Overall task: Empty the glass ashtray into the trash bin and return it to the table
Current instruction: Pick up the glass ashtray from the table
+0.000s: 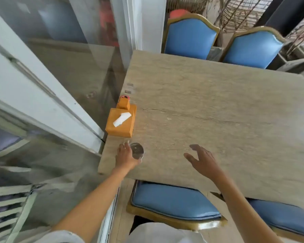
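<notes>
Nearest the viewer, two blue-cushioned chairs (174, 202) are tucked under the near edge of the stone-topped table (218, 106).

Above that edge, the left hand (125, 156) is on the glass ashtray (136, 150), which sits at the table's near-left corner, just right of the hand's fingers. The fingers curl round the ashtray's left rim and the thumb side lies toward its near rim; the hand appears to be grasping it, though motion blur hides whether the ashtray is resting on the tabletop or lifted just clear. Its contents cannot be made out through the glass.

The right hand (200, 159) hovers over the table, well to the right of the ashtray, fingers spread and holding nothing.

The ashtray is round, so it has no long axis to align with. The left hand is the nearer and already has contact; any carry, in my judgement, falls to it.

Just beyond the ashtray, an orange tissue box (120, 122) stands at the left edge, a white tissue protruding.

At the far side, two more blue chairs (189, 41) face the table.

No trash bin is in view.
</notes>
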